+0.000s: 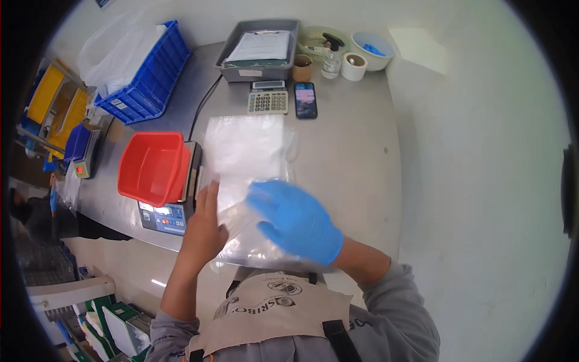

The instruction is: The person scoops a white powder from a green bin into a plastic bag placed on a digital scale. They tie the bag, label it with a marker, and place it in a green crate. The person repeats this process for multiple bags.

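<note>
A stack of clear plastic bags (pixel 246 145) lies flat on the steel table before me, stretching to its front edge. My bare left hand (pixel 203 228) is at the left edge of the stack, fingers extended and thumb apart. Over the nearer part of the bags is my right hand (pixel 298 221) in a blue glove, blurred by motion. Whether its fingers pinch any film cannot be made out. Left of the bags, an empty red plastic basin (pixel 154 167) sits tilted-looking on a digital weighing scale (pixel 165 219).
At the back stand a grey tray (pixel 224 56) with a clipboard (pixel 260 45), a calculator (pixel 268 102), a phone (pixel 306 100), tape rolls (pixel 354 67) and a spray bottle (pixel 331 63). A blue crate (pixel 149 90) holds plastic bags. Another person (pixel 49 221) is at the left.
</note>
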Demonstrator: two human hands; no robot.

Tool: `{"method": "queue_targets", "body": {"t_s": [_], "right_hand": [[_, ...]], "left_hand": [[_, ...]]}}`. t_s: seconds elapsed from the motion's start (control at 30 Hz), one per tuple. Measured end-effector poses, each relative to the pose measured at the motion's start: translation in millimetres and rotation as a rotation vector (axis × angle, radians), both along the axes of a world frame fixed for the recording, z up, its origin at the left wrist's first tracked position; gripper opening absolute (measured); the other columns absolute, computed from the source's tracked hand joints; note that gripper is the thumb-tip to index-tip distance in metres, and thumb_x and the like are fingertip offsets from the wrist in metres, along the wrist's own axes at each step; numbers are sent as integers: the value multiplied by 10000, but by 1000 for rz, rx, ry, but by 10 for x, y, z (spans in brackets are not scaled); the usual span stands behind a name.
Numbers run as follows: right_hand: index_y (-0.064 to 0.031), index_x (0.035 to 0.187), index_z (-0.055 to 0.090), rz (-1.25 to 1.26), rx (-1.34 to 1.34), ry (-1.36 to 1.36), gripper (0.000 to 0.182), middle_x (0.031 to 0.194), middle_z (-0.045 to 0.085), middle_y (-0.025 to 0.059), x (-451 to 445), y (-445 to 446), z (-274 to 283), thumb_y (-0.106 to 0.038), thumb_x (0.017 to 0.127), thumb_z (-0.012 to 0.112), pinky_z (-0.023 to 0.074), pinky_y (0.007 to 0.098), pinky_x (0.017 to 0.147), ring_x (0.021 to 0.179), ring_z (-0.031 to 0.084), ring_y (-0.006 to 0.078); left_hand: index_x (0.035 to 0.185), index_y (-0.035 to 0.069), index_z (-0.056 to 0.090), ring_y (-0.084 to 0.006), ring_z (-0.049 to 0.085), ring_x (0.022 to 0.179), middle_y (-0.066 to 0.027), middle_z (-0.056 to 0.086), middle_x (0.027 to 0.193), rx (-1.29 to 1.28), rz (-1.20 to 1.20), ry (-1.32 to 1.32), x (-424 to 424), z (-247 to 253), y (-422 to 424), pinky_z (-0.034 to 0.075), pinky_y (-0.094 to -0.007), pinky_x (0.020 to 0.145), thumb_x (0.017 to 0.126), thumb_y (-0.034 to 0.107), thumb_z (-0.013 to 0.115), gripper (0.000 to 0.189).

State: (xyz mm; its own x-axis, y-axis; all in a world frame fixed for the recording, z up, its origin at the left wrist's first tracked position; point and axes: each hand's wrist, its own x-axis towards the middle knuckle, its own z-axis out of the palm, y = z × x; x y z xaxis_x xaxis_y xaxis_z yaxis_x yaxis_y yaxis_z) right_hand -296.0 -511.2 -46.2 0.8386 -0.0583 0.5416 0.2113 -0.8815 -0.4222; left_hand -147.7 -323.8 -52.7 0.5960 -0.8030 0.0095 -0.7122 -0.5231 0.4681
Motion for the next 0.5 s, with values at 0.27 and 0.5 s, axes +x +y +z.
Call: {"method": "queue_targets", "body": {"t_s": [0.27,0.5], "right_hand": [[-108,1190,641,-417,-481,541,357,1342,535,180,-891,17,-572,-235,858,609,344,541,1075,1285,465,389],[-157,1425,516,-726,121,763,675,1548,362,224,-2284,1609,-747,-519,866,624,191,602,1177,1485,228,423]], "left_hand": [[1235,172,677,-327,697,852,-190,354,1544,-160,-778,-22,-1117,461,-3,579,-406,711,746,-47,602,541],[1177,57,661,-316,689,833,-149,505,1424,-73,-866,-110,-1468,-485,998,569,-401,697,753,-24,601,436]]}}
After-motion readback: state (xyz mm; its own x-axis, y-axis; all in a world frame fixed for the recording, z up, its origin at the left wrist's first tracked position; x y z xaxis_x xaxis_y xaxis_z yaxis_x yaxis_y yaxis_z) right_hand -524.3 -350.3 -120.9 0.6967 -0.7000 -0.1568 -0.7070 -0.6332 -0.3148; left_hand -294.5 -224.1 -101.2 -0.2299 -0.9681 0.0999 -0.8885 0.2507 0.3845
